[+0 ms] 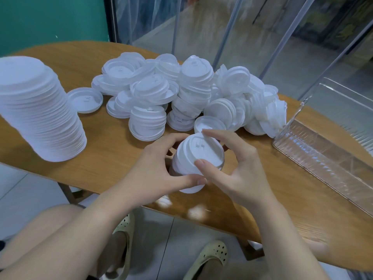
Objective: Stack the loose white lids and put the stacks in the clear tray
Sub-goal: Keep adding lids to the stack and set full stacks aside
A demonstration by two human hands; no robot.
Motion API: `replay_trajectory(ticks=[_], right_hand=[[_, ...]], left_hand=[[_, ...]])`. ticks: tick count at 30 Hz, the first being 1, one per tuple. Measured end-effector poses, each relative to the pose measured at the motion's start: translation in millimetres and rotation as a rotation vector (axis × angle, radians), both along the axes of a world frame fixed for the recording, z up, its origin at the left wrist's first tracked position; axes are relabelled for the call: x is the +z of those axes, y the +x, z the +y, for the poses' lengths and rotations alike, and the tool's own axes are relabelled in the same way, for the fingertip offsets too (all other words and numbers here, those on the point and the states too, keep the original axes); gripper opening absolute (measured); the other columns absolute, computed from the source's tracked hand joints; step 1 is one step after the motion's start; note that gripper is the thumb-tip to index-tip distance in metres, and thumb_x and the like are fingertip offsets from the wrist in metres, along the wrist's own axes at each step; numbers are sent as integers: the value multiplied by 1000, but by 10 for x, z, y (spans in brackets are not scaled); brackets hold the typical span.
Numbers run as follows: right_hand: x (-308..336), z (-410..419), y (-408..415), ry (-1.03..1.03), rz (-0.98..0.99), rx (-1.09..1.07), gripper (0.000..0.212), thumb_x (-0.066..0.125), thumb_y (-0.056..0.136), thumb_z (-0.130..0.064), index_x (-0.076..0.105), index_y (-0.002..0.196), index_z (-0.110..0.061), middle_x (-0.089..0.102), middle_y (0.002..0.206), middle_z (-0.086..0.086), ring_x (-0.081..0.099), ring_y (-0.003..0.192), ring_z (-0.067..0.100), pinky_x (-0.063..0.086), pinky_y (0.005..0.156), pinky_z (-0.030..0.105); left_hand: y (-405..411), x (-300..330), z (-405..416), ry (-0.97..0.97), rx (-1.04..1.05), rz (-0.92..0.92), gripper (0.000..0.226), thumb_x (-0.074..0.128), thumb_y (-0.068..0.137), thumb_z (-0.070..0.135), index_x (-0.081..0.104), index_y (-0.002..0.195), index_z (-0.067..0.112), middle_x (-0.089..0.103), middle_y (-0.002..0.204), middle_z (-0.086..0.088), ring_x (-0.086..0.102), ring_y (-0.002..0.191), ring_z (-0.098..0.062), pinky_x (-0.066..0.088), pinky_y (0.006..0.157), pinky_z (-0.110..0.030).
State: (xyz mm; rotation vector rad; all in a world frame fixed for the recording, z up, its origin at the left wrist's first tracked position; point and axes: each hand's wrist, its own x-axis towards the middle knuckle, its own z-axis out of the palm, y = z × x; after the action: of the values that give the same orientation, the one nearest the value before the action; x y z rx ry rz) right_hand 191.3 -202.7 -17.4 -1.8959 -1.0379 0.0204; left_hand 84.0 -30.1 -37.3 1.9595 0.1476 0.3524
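1. Wooden and rounded at its edge, the counter (113, 158) is seen in front of a green wall and clear plastic curtain strips.
2. A small stack of white lids (193, 158) is held just above the counter, near its front edge, between both hands.
3. The left hand (155, 170) is curled around the left side of this small stack; its thumb is laid on the lower rim, so the grip is closed on the stack.
4. The right hand (238, 166) is pinching the top lid: the thumb is pressed on the near rim and the fingers are placed on the far rim.
5. A big pile of loose lids (187, 93) is spread on the counter behind the small stack.
6. A tall finished stack (38, 110) is standing to the far left of the pile, leaning a little.
7. One single lid (85, 100) is lying upside down between the tall stack and the pile.
8. The clear tray (323, 154) is placed at the right of the pile, touching its last lids; no lids can be seen inside it.
9. Two pale shoes with holes (212, 257) are visible on the tiled floor under the counter.
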Motion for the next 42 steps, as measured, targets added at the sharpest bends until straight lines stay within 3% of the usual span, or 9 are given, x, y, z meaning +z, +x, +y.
replay_trajectory(ticks=[4, 10, 21, 25, 29, 32, 36, 42], right_hand=[[-9, 45, -28, -17, -4, 19, 55, 76, 80, -50, 67, 128, -23, 67, 124, -14, 60, 123, 16, 44, 99, 19], [7, 73, -26, -62, 24, 15, 55, 74, 79, -55, 66, 126, -28, 66, 121, -17, 59, 122, 9, 40, 95, 10], [47, 40, 37, -90, 65, 23, 53, 68, 76, -62, 64, 125, -40, 64, 126, -18, 57, 122, 7, 43, 96, 16], [-32, -8, 380, 38, 77, -138, 32, 55, 97, -43, 68, 123, -30, 68, 123, -10, 62, 112, 10, 45, 93, 21], [-251, 2, 739, -167, -195, -212, 26, 63, 98, -21, 71, 122, -14, 66, 125, -4, 53, 122, 12, 43, 104, 27], [-372, 64, 833, -280, -296, -193, 25, 75, 94, -23, 75, 117, -14, 67, 120, -5, 48, 113, 10, 41, 101, 25], [-432, 160, 834, -292, -363, -202, 7, 81, 90, -23, 81, 95, -17, 69, 102, -7, 41, 98, 4, 42, 89, 24], [-305, 128, 703, -274, -180, -196, 11, 78, 90, -23, 69, 88, -18, 63, 91, -11, 47, 94, 8, 39, 83, 21]], left_hand=[[10, 1, 11, 7, -1, 8, 75, 96, 63, 39, 60, 129, 41, 68, 117, 24, 63, 111, -1, 54, 89, -23], [13, 2, 15, 0, 4, 14, 74, 97, 63, 35, 62, 127, 40, 69, 115, 24, 63, 109, 0, 51, 86, -16], [5, -9, 35, 30, -13, 4, 76, 96, 61, 40, 61, 129, 39, 68, 115, 26, 62, 111, 2, 48, 87, -10], [-6, -13, 53, 32, -28, -8, 78, 92, 59, 50, 61, 129, 40, 67, 120, 26, 60, 114, 1, 46, 88, -9], [-16, -18, 66, 47, -34, 2, 79, 90, 57, 54, 60, 130, 42, 67, 120, 28, 60, 115, 2, 43, 89, -5], [-15, -31, 84, 72, -38, 11, 83, 93, 55, 61, 60, 130, 45, 66, 122, 29, 59, 118, 2, 42, 89, -4], [-14, -38, 91, 77, -39, 2, 80, 84, 55, 63, 59, 129, 46, 66, 124, 30, 59, 119, 3, 42, 89, -3], [-16, -31, 95, 93, -46, -3, 81, 83, 56, 65, 58, 130, 48, 64, 124, 32, 57, 119, 6, 42, 88, -2]])
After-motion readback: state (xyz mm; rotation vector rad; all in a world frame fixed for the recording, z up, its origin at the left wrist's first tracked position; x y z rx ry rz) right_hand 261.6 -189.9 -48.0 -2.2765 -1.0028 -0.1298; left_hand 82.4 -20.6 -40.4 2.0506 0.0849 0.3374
